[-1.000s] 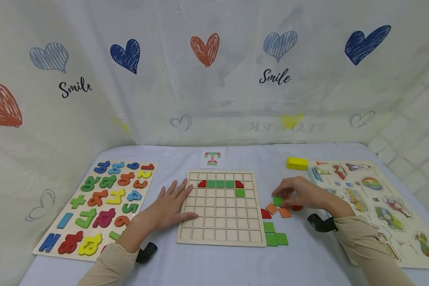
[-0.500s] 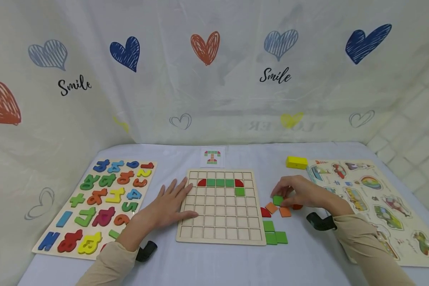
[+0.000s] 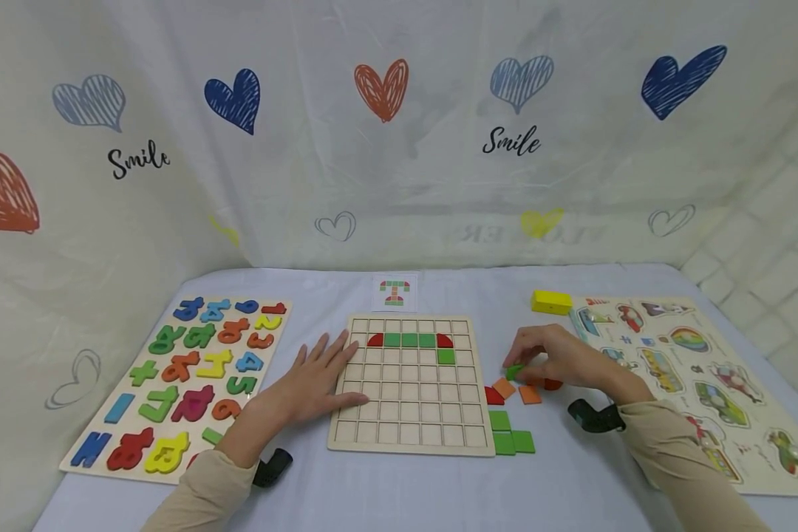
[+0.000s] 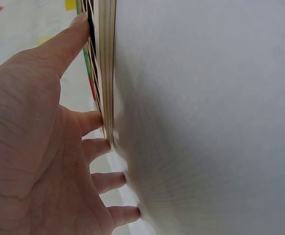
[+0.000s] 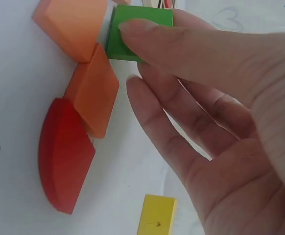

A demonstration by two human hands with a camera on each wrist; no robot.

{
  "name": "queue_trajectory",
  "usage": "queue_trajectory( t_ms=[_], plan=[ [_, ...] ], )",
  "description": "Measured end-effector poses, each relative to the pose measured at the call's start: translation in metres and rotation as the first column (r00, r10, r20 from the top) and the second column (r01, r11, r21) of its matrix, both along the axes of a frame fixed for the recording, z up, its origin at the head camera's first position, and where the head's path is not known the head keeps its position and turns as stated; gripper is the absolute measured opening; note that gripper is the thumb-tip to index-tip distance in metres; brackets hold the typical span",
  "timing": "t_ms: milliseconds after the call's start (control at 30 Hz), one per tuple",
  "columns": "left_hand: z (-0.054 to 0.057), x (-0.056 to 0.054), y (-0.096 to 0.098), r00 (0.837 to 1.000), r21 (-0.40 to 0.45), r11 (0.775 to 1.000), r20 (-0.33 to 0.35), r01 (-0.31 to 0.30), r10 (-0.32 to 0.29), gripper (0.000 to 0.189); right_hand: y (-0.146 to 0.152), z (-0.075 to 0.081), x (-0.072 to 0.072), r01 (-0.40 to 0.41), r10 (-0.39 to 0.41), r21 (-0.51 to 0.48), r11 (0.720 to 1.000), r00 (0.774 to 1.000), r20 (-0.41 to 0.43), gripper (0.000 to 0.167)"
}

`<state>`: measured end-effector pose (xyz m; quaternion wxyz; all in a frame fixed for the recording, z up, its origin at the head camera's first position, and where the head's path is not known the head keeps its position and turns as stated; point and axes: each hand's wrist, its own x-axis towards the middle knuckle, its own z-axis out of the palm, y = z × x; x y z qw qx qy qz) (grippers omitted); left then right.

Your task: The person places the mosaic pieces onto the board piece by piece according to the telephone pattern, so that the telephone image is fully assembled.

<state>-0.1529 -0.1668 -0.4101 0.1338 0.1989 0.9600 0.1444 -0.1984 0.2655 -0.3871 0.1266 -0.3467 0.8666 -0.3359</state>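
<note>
My left hand (image 3: 312, 380) lies spread at the left edge of a wooden grid board (image 3: 408, 410), thumb and some fingertips touching it. In the right wrist view, my right hand (image 5: 216, 112) pinches a green square tile (image 5: 140, 32) between thumb and fingers, right of the board. Near it lie orange tiles (image 5: 94, 93) and a red quarter-round piece (image 5: 66, 156). Another red piece (image 3: 494, 395) sits by the board's right edge. On the grid, green squares (image 3: 409, 340) form a row between two red pieces (image 3: 375, 340), with one green square (image 3: 446, 357) below the right end.
Several green squares (image 3: 504, 442) lie at the board's lower right corner. A pattern card (image 3: 395, 293) is behind the board, and a yellow block (image 3: 551, 302) stands back right. A number puzzle (image 3: 140, 399) lies left; a picture puzzle (image 3: 738, 436) lies right, partly under my right arm.
The green square by my right hand has tipped from facing up to a tilt in my fingers' pinch. My left hand and the pieces on the grid stay in place.
</note>
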Motion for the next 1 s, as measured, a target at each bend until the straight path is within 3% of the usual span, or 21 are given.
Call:
queue_trajectory(
  t_ms=[133, 267, 433, 600, 833, 1000],
  plan=[
    [0.001, 0.0, 0.0, 1.0, 0.008, 1.0, 0.001, 0.002, -0.002, 0.098, -0.004, 0.001, 0.001, -0.026, 0.025, -0.033, 0.999, 0.999, -0.031, 0.018],
    [0.001, 0.0, 0.0, 1.0, 0.008, 1.0, -0.002, 0.003, -0.003, 0.098, -0.01, 0.001, 0.001, -0.04, 0.032, -0.069, 0.997, 0.993, -0.114, 0.021],
    [-0.001, 0.0, -0.001, 1.0, 0.009, 1.0, -0.008, 0.008, -0.008, 0.098, -0.022, 0.001, -0.002, -0.037, 0.006, -0.119, 0.992, 0.968, -0.249, 0.027],
    [-0.001, 0.0, -0.001, 1.0, 0.007, 1.0, 0.002, 0.0, 0.0, 0.099, -0.041, 0.003, -0.008, -0.08, 0.014, -0.186, 0.979, 0.943, -0.331, 0.032],
    [-0.001, 0.0, -0.001, 1.0, 0.005, 1.0, 0.01, 0.004, -0.004, 0.099, -0.074, 0.009, -0.012, -0.109, 0.02, -0.23, 0.967, 0.934, -0.358, 0.029],
    [-0.001, -0.001, 0.0, 1.0, 0.012, 1.0, 0.012, 0.005, -0.005, 0.098, -0.108, 0.009, -0.01, -0.125, 0.037, -0.258, 0.958, 0.947, -0.32, 0.029]
  ],
)
